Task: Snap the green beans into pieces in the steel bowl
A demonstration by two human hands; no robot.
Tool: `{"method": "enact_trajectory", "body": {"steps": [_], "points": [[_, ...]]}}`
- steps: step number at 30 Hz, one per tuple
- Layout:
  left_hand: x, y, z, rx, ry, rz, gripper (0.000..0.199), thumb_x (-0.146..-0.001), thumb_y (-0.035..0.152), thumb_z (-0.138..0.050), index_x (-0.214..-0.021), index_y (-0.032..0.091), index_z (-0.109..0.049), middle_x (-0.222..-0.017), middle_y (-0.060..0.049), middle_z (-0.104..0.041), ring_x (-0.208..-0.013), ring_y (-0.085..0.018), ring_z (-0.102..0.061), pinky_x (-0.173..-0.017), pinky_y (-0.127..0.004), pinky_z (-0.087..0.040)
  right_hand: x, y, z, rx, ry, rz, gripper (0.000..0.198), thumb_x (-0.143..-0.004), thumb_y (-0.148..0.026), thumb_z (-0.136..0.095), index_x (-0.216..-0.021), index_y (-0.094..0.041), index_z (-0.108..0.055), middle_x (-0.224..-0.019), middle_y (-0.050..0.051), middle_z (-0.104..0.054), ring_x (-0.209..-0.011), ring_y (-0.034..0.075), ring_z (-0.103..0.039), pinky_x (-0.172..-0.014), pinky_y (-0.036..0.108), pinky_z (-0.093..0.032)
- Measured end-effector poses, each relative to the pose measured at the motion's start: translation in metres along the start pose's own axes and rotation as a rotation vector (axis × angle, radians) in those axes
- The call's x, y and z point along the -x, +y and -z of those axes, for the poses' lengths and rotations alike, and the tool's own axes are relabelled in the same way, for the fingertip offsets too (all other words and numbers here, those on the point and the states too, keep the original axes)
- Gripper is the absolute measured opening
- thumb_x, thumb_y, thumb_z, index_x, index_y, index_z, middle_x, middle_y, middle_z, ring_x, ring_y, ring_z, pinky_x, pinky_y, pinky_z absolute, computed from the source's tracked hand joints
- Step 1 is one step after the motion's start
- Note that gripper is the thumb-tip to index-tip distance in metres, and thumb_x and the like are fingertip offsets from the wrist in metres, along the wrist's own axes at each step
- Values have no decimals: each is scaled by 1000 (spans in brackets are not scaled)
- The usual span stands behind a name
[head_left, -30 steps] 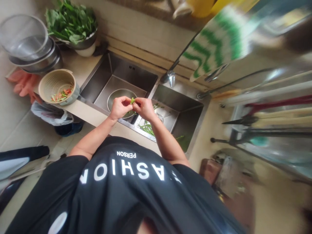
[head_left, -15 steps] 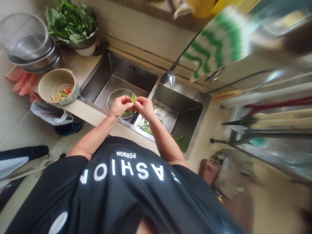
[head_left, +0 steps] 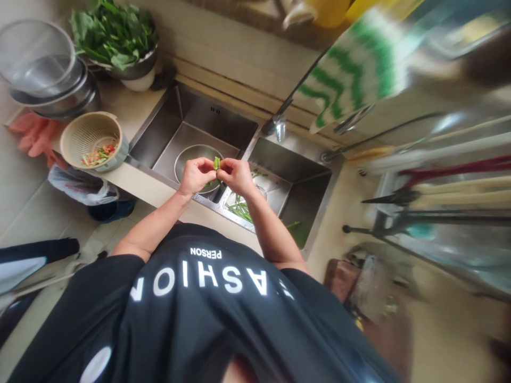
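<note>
My left hand point(head_left: 195, 176) and my right hand point(head_left: 237, 175) meet over the divider of the double sink, pinching a short green vegetable stem point(head_left: 216, 163) between their fingertips. The stem's upper end sticks up split or flattened; its lower part is mostly hidden by the fingers. Below my left hand, a round metal bowl point(head_left: 184, 157) sits in the left basin point(head_left: 163, 142) with some green pieces inside. Several long green stems point(head_left: 239, 208) lie in the right basin point(head_left: 305, 199), under my right forearm.
A beige colander point(head_left: 72, 141) holding red and green pieces stands left on the counter. Behind it are stacked metal bowls point(head_left: 82, 96) and a bowl of leafy greens point(head_left: 115, 40). A faucet point(head_left: 280, 130) rises behind the divider. A striped cloth point(head_left: 355, 69) hangs at right.
The stem between my fingertips has turned, showing a broader, lighter green face. Both hands stay at nearly the same spot, and the view has shifted slightly.
</note>
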State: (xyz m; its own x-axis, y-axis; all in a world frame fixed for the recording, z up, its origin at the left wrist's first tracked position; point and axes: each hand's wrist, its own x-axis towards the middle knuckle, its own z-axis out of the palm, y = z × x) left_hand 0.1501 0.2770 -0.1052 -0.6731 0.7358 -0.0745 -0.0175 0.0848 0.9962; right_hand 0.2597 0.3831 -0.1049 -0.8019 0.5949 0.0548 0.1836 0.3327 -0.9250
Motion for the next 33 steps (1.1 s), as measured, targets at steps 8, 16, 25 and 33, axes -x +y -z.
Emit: {"method": "enact_trajectory", "body": {"steps": [8, 16, 25, 33], "points": [[-3, -2, -6, 242, 108, 126, 21, -52, 18, -70, -71, 16, -60, -63, 4, -65, -53, -9, -59, -53, -21, -53, -2, 1, -21, -551, 34, -330, 13, -67, -32, -59, -67, -19, -53, -55, -4, -52, -51, 9, -47, -52, 23, -39], [4, 5, 4, 102, -81, 118, 24, -52, 20, -75, -72, 13, -64, -63, 1, -67, -53, -10, -61, -51, -21, -52, -1, -2, -9, -354, 58, -153, 15, -69, -32, -59, -72, -18, -61, -58, -4, -55, -53, 9, -47, -54, 24, -38], [6, 3, -5, 73, 14, 38, 15, -52, 18, -68, -66, 15, -63, -57, 3, -64, -47, -8, -56, -45, -19, -47, 2, -7, -18, -429, 95, -242, 14, -71, -32, -61, -71, -19, -56, -56, -4, -52, -51, 9, -46, -51, 23, -37], [3, -12, -1, 177, 58, 103, 22, -52, 24, -69, -70, 16, -59, -59, 4, -63, -48, -7, -56, -47, -19, -48, 4, 7, -16, -656, -78, -282, 33, -64, -44, -71, -82, -19, -59, -66, -4, -56, -57, 7, -46, -55, 22, -38]]}}
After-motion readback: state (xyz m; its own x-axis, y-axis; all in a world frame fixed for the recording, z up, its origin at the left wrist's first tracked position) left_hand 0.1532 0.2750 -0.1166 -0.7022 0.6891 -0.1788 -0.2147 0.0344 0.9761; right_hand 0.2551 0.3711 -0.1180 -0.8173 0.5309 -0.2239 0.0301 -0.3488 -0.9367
